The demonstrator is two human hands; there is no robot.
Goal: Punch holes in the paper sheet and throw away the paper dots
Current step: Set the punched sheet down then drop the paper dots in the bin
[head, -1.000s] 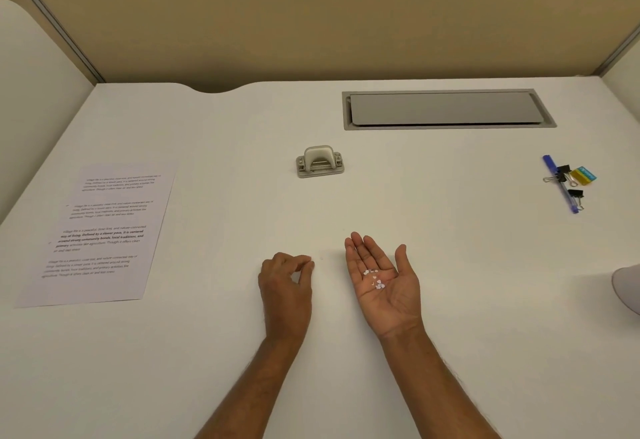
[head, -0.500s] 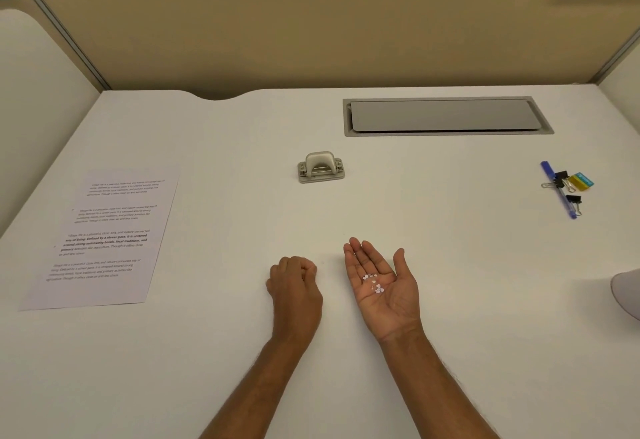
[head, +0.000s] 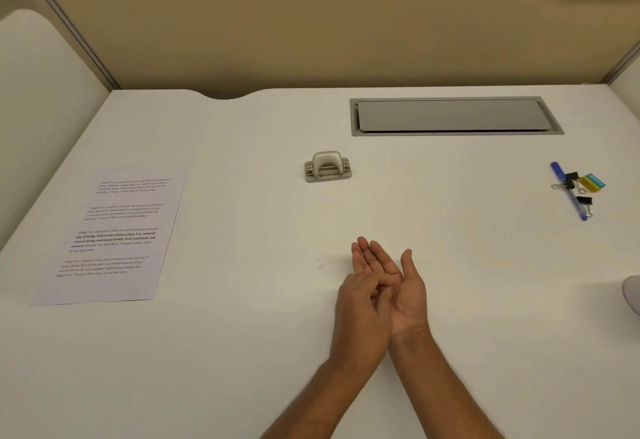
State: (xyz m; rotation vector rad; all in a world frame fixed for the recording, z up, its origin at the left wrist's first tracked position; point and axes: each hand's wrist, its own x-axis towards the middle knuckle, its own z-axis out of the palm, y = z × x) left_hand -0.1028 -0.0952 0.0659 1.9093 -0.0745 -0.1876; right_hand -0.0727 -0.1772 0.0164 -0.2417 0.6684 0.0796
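Near desk (head: 242, 352) front: hands meet.
Right hand (head: 405, 286) flat, palm up; left hand (head: 363, 314) fingertips pinched over it (contents hidden).

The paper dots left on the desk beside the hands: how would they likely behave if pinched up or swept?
The paper dots look tiny, flat and faint against the white desk, so they are probably very light and apt to scatter when swept. Lying flush, they likely resist pinching. The left hand over the right hand's open palm suggests gathering in small pinches.
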